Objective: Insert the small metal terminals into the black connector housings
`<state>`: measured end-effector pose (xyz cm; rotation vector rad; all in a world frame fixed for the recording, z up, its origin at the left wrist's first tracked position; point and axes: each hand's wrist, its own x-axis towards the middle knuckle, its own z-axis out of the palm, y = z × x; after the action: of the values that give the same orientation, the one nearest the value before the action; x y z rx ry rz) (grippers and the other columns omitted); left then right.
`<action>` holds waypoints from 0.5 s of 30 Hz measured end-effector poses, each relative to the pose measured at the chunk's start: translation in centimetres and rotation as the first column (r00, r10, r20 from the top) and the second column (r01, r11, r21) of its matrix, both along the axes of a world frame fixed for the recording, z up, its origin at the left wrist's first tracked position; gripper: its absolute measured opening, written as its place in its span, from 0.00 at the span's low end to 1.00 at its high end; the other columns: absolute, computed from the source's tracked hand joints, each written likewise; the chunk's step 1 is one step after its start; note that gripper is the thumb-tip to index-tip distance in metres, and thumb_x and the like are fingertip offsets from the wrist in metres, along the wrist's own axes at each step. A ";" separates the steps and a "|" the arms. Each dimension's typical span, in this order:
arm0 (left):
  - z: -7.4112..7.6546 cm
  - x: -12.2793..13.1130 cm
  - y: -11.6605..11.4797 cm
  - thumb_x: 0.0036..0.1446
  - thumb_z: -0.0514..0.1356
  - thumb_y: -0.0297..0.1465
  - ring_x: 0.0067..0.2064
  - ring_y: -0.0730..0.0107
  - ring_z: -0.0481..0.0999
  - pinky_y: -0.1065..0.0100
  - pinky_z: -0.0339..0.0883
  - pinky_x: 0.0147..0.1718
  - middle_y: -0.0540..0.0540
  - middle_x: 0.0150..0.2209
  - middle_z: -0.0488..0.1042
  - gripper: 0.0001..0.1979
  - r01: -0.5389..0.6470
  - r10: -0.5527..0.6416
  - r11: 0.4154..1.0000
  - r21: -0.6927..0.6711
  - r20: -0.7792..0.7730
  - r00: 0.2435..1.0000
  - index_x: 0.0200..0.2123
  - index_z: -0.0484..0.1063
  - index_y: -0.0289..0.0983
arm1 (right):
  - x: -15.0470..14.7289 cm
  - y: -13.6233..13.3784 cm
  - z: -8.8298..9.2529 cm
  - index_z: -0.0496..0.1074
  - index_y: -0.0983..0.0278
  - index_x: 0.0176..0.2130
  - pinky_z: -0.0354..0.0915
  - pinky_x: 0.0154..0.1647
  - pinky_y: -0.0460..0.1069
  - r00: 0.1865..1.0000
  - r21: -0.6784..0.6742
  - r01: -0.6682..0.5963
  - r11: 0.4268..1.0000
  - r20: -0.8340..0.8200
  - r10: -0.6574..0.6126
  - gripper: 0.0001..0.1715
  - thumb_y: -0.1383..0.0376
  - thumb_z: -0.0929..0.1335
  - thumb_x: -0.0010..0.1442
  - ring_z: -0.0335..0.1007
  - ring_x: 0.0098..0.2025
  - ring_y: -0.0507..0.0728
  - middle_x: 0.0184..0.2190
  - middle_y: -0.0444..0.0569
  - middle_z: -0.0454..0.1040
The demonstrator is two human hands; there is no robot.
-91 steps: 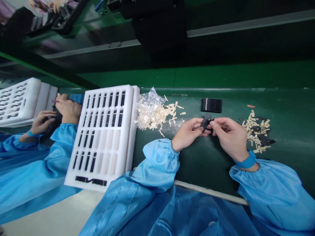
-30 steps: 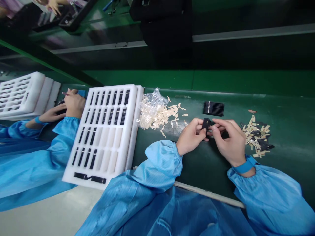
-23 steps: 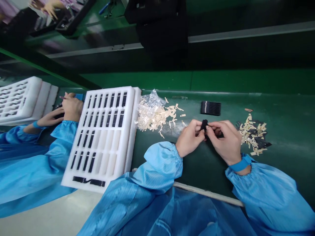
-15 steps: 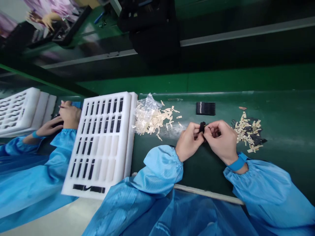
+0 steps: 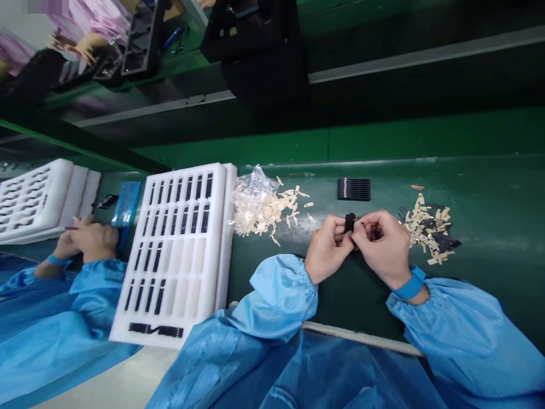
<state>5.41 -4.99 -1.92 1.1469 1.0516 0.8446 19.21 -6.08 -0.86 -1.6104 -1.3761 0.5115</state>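
Observation:
My left hand (image 5: 327,247) is closed around a small black part (image 5: 349,221), held upright just above the table. My right hand (image 5: 383,241) meets it from the right, thumb and forefinger pinched together against the part's edge. A tiny yellowish bit shows at those fingertips; the rest of what they grip is hidden. Beyond the hands lies a neat row of thin black strips (image 5: 354,190). Right of my right hand is a heap of small cream-coloured tabs and dark scraps (image 5: 431,227). More cream tabs (image 5: 272,210) spill from a clear plastic bag (image 5: 258,183) on the left.
A white foam tray (image 5: 181,289), partly filled with black strips, rests on another at my left. Farther left are a co-worker's hands (image 5: 91,241), a blue packet (image 5: 128,201) and more white foam trays (image 5: 38,193). A dark box (image 5: 255,34) stands on the shelf above.
My hands stay nearly in place, still joined at the black part. The co-worker's hands have moved down toward their body, uncovering the blue packet and a small black object.

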 end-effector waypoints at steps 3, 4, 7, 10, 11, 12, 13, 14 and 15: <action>-0.1 -0.1 0.1 0.65 0.62 0.31 0.47 0.66 0.84 0.69 0.77 0.44 0.42 0.45 0.82 0.09 0.005 -0.005 1.000 0.015 -0.033 0.999 0.46 0.65 0.37 | 0.0 0.0 -0.1 0.71 0.61 0.32 0.63 0.26 0.48 1.000 -0.015 -0.007 1.000 0.004 0.007 0.03 0.67 0.71 0.58 0.65 0.23 0.51 0.24 0.41 0.71; -0.1 -0.1 0.1 0.65 0.62 0.31 0.47 0.66 0.84 0.68 0.77 0.45 0.42 0.45 0.82 0.09 0.007 -0.007 1.000 0.018 -0.035 0.999 0.46 0.66 0.37 | 0.0 0.1 -0.2 0.72 0.61 0.32 0.64 0.26 0.48 1.000 -0.023 -0.006 1.000 -0.003 0.006 0.03 0.66 0.71 0.58 0.65 0.24 0.51 0.25 0.42 0.71; -0.1 0.0 0.2 0.64 0.63 0.32 0.43 0.67 0.85 0.69 0.77 0.42 0.43 0.43 0.83 0.11 0.010 -0.010 1.000 -0.019 0.015 1.000 0.46 0.65 0.37 | 0.0 0.1 -0.6 0.72 0.61 0.33 0.65 0.27 0.48 0.999 -0.046 0.010 0.999 -0.040 -0.012 0.03 0.65 0.71 0.58 0.66 0.24 0.52 0.25 0.42 0.72; 0.0 0.1 0.2 0.63 0.64 0.33 0.38 0.69 0.84 0.70 0.77 0.38 0.44 0.40 0.83 0.12 0.008 -0.002 0.997 -0.081 0.077 0.997 0.45 0.65 0.36 | -0.1 0.0 -0.8 0.72 0.61 0.33 0.65 0.26 0.48 0.998 -0.058 0.019 0.998 -0.054 -0.022 0.03 0.66 0.71 0.58 0.66 0.25 0.52 0.25 0.42 0.72; 0.1 0.1 0.2 0.63 0.64 0.33 0.38 0.69 0.84 0.70 0.77 0.38 0.44 0.40 0.82 0.13 0.005 0.002 0.996 -0.085 0.082 0.997 0.45 0.65 0.36 | -0.1 0.0 -0.8 0.72 0.61 0.33 0.65 0.27 0.48 0.998 -0.062 0.018 0.998 -0.057 -0.021 0.03 0.66 0.71 0.58 0.66 0.25 0.52 0.25 0.42 0.72; 0.1 0.1 0.3 0.62 0.65 0.33 0.38 0.69 0.84 0.70 0.77 0.38 0.44 0.40 0.82 0.13 0.002 0.004 0.997 -0.080 0.079 0.997 0.45 0.65 0.36 | -0.1 0.0 -0.8 0.72 0.61 0.33 0.64 0.27 0.48 0.998 -0.064 0.015 0.998 -0.061 -0.019 0.03 0.66 0.71 0.58 0.66 0.24 0.52 0.25 0.42 0.71; 0.1 0.1 0.3 0.62 0.65 0.33 0.39 0.69 0.84 0.70 0.77 0.39 0.44 0.41 0.82 0.13 -0.001 0.006 0.998 -0.063 0.070 0.998 0.44 0.65 0.36 | -0.1 0.0 -0.7 0.72 0.61 0.33 0.64 0.26 0.48 0.998 -0.066 0.010 0.998 -0.067 -0.015 0.03 0.66 0.71 0.58 0.66 0.24 0.51 0.25 0.42 0.71; 0.0 0.0 0.3 0.62 0.65 0.32 0.41 0.68 0.85 0.70 0.77 0.41 0.44 0.41 0.82 0.12 -0.003 0.005 0.999 -0.038 0.054 0.999 0.44 0.66 0.36 | -0.1 0.1 -0.6 0.72 0.61 0.33 0.64 0.26 0.48 0.997 -0.071 0.004 0.997 -0.072 -0.009 0.03 0.66 0.71 0.58 0.65 0.24 0.51 0.24 0.42 0.71; -0.1 -0.1 0.4 0.63 0.64 0.31 0.43 0.67 0.85 0.69 0.77 0.43 0.43 0.42 0.83 0.11 0.001 0.000 1.000 -0.009 0.038 0.999 0.45 0.66 0.36 | 0.0 0.1 -0.5 0.72 0.61 0.33 0.64 0.26 0.48 0.997 -0.076 -0.004 0.997 -0.077 -0.002 0.03 0.65 0.71 0.59 0.65 0.24 0.51 0.24 0.42 0.70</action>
<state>5.30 -4.59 -1.99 1.1197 1.0233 0.8571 19.23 -5.98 -1.40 -1.6337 -1.3137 0.6266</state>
